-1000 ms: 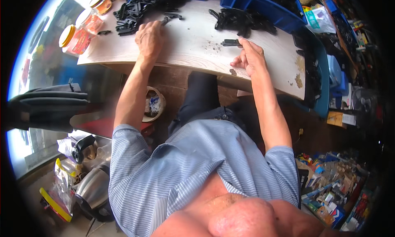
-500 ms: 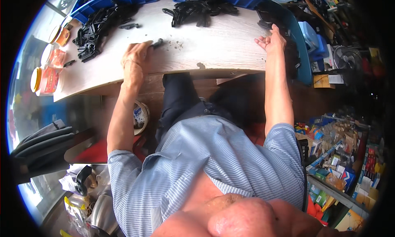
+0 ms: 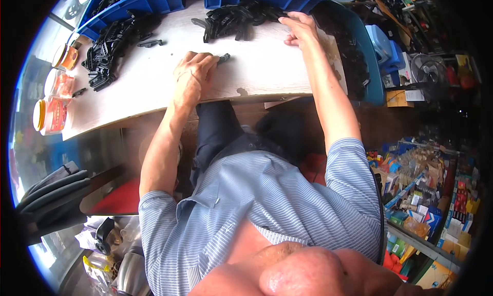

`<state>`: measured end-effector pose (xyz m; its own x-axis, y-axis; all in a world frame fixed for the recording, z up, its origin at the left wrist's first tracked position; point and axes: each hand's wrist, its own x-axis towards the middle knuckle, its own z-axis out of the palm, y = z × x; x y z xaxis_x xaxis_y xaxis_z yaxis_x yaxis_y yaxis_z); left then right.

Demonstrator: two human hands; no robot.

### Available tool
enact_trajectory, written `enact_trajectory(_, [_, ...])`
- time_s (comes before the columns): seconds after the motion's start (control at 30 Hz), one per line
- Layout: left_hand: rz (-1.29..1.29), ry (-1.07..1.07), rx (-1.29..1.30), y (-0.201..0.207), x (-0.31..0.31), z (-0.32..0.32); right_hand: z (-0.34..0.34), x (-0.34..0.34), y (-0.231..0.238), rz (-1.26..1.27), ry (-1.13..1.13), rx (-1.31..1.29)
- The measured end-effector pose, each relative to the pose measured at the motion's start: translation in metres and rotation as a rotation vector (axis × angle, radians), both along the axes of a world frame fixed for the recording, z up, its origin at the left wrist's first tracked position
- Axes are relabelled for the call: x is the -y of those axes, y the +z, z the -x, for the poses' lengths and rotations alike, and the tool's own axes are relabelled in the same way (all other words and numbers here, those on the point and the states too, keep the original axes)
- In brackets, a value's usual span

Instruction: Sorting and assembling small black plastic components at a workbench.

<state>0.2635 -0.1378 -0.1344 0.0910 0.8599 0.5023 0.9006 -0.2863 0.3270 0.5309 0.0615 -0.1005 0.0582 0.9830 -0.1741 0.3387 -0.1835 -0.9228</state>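
My left hand [image 3: 191,75] rests on the white table [image 3: 154,90], fingers closed around a small black plastic part [image 3: 224,57] that pokes out past my fingertips. My right hand [image 3: 300,30] reaches farther back, fingers spread, touching the right end of a heap of black plastic parts [image 3: 239,19]. A second heap of black parts [image 3: 110,52] lies to the left of my left hand, with a lone black piece [image 3: 150,42] beside it.
Blue bins [image 3: 136,3] line the table's back edge. Jars with orange lids [image 3: 51,108] stand at the left end. A blue tray of black parts [image 3: 359,59] sits at the right end. Shelves of coloured packages [image 3: 426,188] fill the lower right.
My right hand has moved left from the table's right end to the middle heap of black parts. My left hand stays on the small black part. The view shifted.
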Motion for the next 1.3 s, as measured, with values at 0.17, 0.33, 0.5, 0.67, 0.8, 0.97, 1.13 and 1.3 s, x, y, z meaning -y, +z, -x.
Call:
enact_trajectory(0.17, [0.049, -0.007, 0.029, 0.003, 0.002, 0.004, 0.019, -0.01, -0.006, -0.036, 0.082, 0.111])
enact_trajectory(0.33, [0.017, -0.017, 0.015, -0.005, -0.001, 0.005, 0.007, -0.007, -0.007, -0.047, 0.087, 0.103])
enact_trajectory(0.5, [-0.034, -0.016, 0.014, -0.011, 0.0, 0.006, 0.001, 0.007, -0.005, 0.035, 0.096, -0.019])
enact_trajectory(0.67, [-0.031, -0.012, 0.039, -0.005, 0.004, 0.004, -0.001, 0.023, 0.002, 0.083, 0.102, -0.048])
enact_trajectory(0.8, [-0.025, -0.009, 0.059, -0.005, 0.006, 0.004, -0.001, 0.033, 0.004, 0.104, 0.104, -0.064])
enact_trajectory(0.97, [0.027, -0.013, 0.068, -0.001, 0.006, 0.0, -0.003, 0.039, 0.002, 0.096, 0.025, -0.075])
enact_trajectory(1.13, [-0.007, -0.031, 0.056, -0.016, -0.001, 0.008, -0.001, 0.042, 0.001, 0.065, 0.026, -0.132])
enact_trajectory(1.3, [0.05, -0.021, 0.055, 0.0, 0.002, 0.004, -0.005, 0.067, 0.004, 0.009, 0.163, -0.33])
